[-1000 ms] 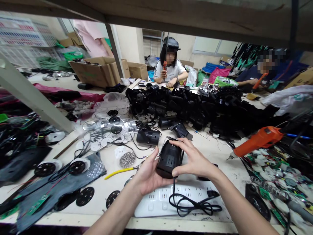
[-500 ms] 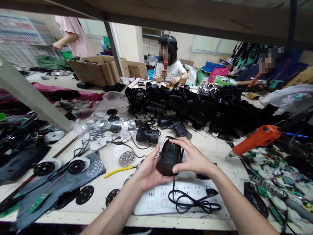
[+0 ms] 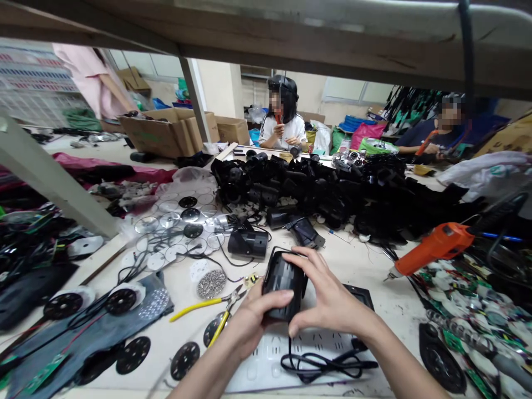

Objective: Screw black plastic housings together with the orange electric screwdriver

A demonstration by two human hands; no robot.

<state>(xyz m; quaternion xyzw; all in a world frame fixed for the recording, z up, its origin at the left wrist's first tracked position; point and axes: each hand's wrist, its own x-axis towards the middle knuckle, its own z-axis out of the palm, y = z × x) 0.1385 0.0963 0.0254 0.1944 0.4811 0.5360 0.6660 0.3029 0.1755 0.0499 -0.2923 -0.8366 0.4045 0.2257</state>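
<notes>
A black cylindrical plastic housing (image 3: pixel 285 285) with a thin bracket round it is between my two hands, above a white power strip (image 3: pixel 310 338). My left hand (image 3: pixel 253 316) is closed on its left side, with the thumb across its front. My right hand (image 3: pixel 322 291) grips the top and right side with spread fingers and thumb. A black cable (image 3: pixel 318 364) runs down from the housing and lies looped on the strip. Yellow-handled cutters (image 3: pixel 199 308) lie open-jawed beside my left wrist. Another black housing (image 3: pixel 248 243) with a bracket lies just beyond.
A pile of black plastic parts (image 3: pixel 332 191) spans the back of the table. An orange electric screwdriver (image 3: pixel 436 249) lies at the right, near circuit boards. A heap of small screws (image 3: pixel 211 284) and clear discs (image 3: pixel 170 221) sit left. A shelf (image 3: pixel 311 44) hangs overhead; several co-workers are beyond.
My left thumb has moved onto the front of the housing, which has turned slightly and sits a little lower in view. The co-worker in pink has shifted, and the view has tilted up.
</notes>
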